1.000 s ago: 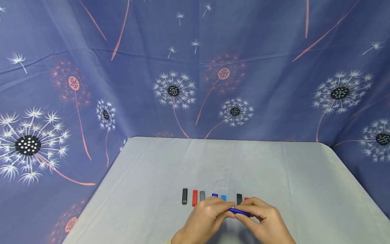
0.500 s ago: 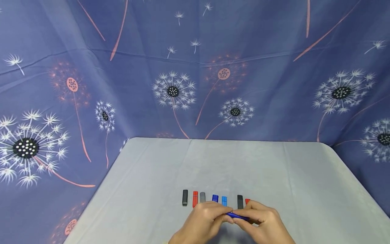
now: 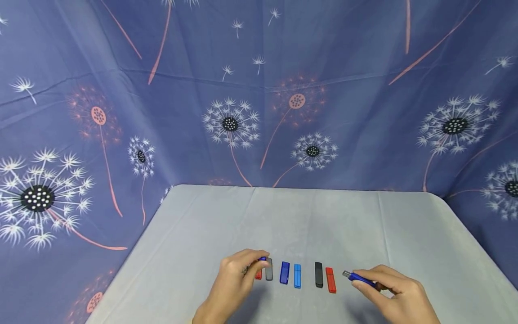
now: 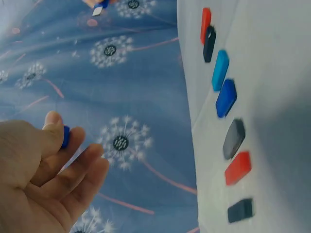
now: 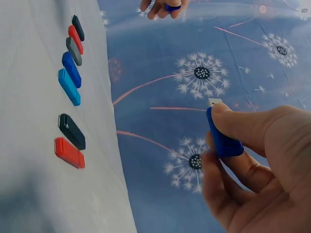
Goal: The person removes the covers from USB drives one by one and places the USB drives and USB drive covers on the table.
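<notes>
My right hand [image 3: 398, 290] pinches a dark blue USB flash drive [image 5: 225, 138] between thumb and fingers, its metal plug [image 3: 346, 273] bare and pointing left. Off to the left, my left hand [image 3: 231, 281] holds a small blue cap [image 4: 65, 137] between thumb and forefinger, the other fingers loosely bent. Both hands are raised above the table. In the head view the left hand overlaps the left end of a row of flash drives, hiding the black drive [image 4: 240, 210] and part of the red drive [image 3: 258, 273].
On the pale table [image 3: 210, 225] the row continues with a grey drive [image 3: 269, 270], a blue drive [image 3: 284, 272] and a light blue drive [image 3: 297, 276]. After a gap lie a black drive [image 3: 319, 275] and another red drive [image 3: 331, 280]. A patterned blue cloth [image 3: 259, 126] hangs behind.
Earlier both hands held the blue flash drive together. The cap has come off the drive; the left hand has moved left with the cap, the right hand right with the drive.
</notes>
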Demonstrator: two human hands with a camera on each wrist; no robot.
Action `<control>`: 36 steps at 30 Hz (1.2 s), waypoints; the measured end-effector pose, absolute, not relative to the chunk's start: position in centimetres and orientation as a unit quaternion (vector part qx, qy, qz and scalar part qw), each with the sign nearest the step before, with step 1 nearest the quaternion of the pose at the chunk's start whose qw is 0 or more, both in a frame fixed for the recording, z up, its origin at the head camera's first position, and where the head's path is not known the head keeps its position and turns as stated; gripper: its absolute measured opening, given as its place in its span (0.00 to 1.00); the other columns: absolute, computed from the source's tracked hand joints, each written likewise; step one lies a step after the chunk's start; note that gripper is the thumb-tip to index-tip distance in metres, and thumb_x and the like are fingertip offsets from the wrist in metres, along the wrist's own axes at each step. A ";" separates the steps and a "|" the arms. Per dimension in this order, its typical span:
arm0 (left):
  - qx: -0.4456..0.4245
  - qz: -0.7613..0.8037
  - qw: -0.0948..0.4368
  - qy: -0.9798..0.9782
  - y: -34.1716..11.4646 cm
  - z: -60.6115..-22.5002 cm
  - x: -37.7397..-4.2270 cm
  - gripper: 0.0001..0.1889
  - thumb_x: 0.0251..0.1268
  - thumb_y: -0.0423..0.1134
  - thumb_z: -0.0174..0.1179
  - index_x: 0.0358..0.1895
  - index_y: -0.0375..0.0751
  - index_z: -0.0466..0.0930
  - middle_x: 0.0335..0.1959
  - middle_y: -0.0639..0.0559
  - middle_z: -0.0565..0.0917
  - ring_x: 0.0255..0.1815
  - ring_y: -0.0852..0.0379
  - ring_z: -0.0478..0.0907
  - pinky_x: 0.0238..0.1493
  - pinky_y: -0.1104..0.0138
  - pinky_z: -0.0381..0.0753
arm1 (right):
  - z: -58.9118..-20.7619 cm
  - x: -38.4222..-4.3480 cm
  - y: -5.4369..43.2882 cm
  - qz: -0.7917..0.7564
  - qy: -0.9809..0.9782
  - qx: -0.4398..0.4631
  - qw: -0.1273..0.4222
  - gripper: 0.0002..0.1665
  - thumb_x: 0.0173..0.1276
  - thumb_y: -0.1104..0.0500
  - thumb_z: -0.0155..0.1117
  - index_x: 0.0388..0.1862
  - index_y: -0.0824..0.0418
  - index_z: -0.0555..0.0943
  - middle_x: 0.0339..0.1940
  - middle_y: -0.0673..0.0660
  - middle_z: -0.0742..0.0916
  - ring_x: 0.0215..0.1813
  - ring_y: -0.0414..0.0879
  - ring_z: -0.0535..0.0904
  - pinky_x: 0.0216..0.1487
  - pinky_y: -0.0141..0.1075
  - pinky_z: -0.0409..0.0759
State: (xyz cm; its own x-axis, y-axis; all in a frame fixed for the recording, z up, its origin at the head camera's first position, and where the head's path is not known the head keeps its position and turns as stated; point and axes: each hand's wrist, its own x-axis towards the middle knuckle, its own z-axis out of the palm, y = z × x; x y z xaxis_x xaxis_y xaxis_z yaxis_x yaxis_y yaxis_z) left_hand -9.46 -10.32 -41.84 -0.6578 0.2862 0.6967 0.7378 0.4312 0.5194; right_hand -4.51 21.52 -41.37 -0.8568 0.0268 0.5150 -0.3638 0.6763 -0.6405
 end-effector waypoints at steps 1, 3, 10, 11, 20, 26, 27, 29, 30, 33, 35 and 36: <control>-0.326 -0.428 0.268 -0.799 -10.3 -41.9 -9.5 0.11 0.62 0.26 0.70 0.45 0.41 0.89 0.36 0.52 0.90 0.31 0.68 0.81 0.34 0.82 0.79 | -41.3 -4.5 21.6 0.388 -0.883 0.093 0.249 0.21 0.49 0.67 0.84 0.35 0.41 0.91 0.27 0.35 0.84 0.28 0.30 0.72 0.27 0.23 0.68; -0.345 -0.428 0.272 -0.790 -10.1 -42.1 -9.6 0.12 0.63 0.26 0.68 0.48 0.40 0.88 0.38 0.51 0.89 0.33 0.66 0.82 0.36 0.82 0.79 | -41.2 -4.6 21.5 0.393 -0.880 0.094 0.248 0.21 0.49 0.67 0.84 0.35 0.42 0.92 0.29 0.36 0.86 0.30 0.30 0.73 0.27 0.25 0.67; -0.354 -0.438 0.284 -0.776 -9.0 -42.1 -9.9 0.15 0.63 0.26 0.68 0.53 0.39 0.88 0.40 0.50 0.85 0.33 0.64 0.80 0.36 0.83 0.78 | -41.1 -5.3 20.6 0.425 -0.873 0.088 0.223 0.19 0.53 0.67 0.82 0.37 0.44 0.92 0.32 0.39 0.88 0.28 0.33 0.76 0.28 0.27 0.69; -0.347 -0.442 0.282 -0.778 -8.8 -42.0 -9.9 0.15 0.63 0.27 0.68 0.53 0.39 0.87 0.40 0.51 0.85 0.33 0.64 0.81 0.37 0.82 0.79 | -41.1 -5.4 20.6 0.427 -0.873 0.087 0.219 0.19 0.54 0.66 0.82 0.38 0.44 0.92 0.32 0.39 0.89 0.28 0.34 0.76 0.29 0.27 0.70; -0.327 -0.464 0.287 -0.772 -7.8 -42.2 -10.8 0.08 0.58 0.31 0.73 0.39 0.42 0.86 0.34 0.52 0.90 0.33 0.62 0.87 0.37 0.79 0.83 | -41.0 -6.9 21.7 0.434 -0.869 0.092 0.218 0.17 0.56 0.70 0.80 0.39 0.49 0.91 0.38 0.45 0.88 0.36 0.34 0.85 0.38 0.23 0.84; -0.363 -0.450 0.337 -0.743 -7.8 -42.3 -11.5 0.12 0.54 0.23 0.73 0.41 0.39 0.89 0.35 0.50 0.90 0.35 0.58 0.88 0.40 0.78 0.84 | -40.9 -7.9 22.8 0.419 -0.878 0.065 0.221 0.11 0.59 0.67 0.79 0.38 0.54 0.90 0.37 0.47 0.90 0.37 0.29 0.85 0.40 0.19 0.82; -0.365 -0.450 0.338 -0.742 -7.8 -42.3 -11.6 0.13 0.53 0.23 0.73 0.41 0.39 0.89 0.35 0.50 0.90 0.35 0.57 0.88 0.40 0.78 0.84 | -40.9 -8.0 23.0 0.417 -0.880 0.061 0.220 0.10 0.60 0.67 0.79 0.38 0.54 0.90 0.36 0.47 0.90 0.37 0.29 0.86 0.40 0.19 0.82; -0.362 -0.452 0.337 -0.742 -7.8 -42.4 -11.5 0.14 0.52 0.23 0.74 0.42 0.38 0.89 0.35 0.49 0.90 0.36 0.57 0.88 0.41 0.78 0.84 | -41.0 -8.2 23.4 0.414 -0.883 0.050 0.215 0.09 0.61 0.65 0.78 0.39 0.55 0.90 0.36 0.48 0.91 0.37 0.28 0.86 0.39 0.18 0.81; -0.359 -0.453 0.336 -0.743 -7.9 -42.4 -11.5 0.14 0.52 0.23 0.74 0.43 0.38 0.89 0.35 0.49 0.90 0.36 0.57 0.88 0.41 0.78 0.84 | -41.0 -8.3 23.5 0.412 -0.885 0.043 0.211 0.09 0.61 0.65 0.78 0.40 0.55 0.90 0.36 0.48 0.91 0.36 0.28 0.85 0.38 0.19 0.81; -0.352 -0.452 0.335 -0.748 -8.0 -42.5 -11.6 0.14 0.53 0.24 0.74 0.44 0.38 0.88 0.35 0.49 0.90 0.36 0.58 0.88 0.41 0.78 0.84 | -41.1 -8.9 23.8 0.405 -0.893 0.014 0.197 0.10 0.63 0.61 0.78 0.44 0.55 0.90 0.35 0.49 0.91 0.33 0.28 0.84 0.35 0.20 0.81; -0.351 -0.448 0.334 -0.751 -8.0 -42.5 -11.8 0.13 0.54 0.25 0.74 0.43 0.37 0.88 0.35 0.49 0.90 0.36 0.58 0.88 0.42 0.78 0.84 | -41.2 -9.5 24.0 0.397 -0.898 -0.002 0.192 0.11 0.63 0.58 0.79 0.45 0.56 0.90 0.34 0.49 0.91 0.32 0.28 0.83 0.33 0.21 0.80; -0.352 -0.447 0.333 -0.752 -8.0 -42.5 -11.9 0.11 0.55 0.25 0.74 0.42 0.37 0.88 0.36 0.49 0.90 0.37 0.57 0.89 0.42 0.77 0.84 | -41.3 -9.8 24.1 0.392 -0.900 -0.007 0.189 0.12 0.63 0.57 0.79 0.45 0.56 0.90 0.34 0.50 0.91 0.31 0.27 0.83 0.32 0.21 0.80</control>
State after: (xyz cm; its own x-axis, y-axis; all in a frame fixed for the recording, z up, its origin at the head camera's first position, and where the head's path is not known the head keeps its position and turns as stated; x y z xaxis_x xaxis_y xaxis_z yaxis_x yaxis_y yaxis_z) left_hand -11.92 -7.99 -42.49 -0.5302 0.2312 0.8157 0.8268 0.3539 0.4372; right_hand -9.77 24.07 -41.26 -0.9285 0.1612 0.3345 -0.1354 0.6919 -0.7091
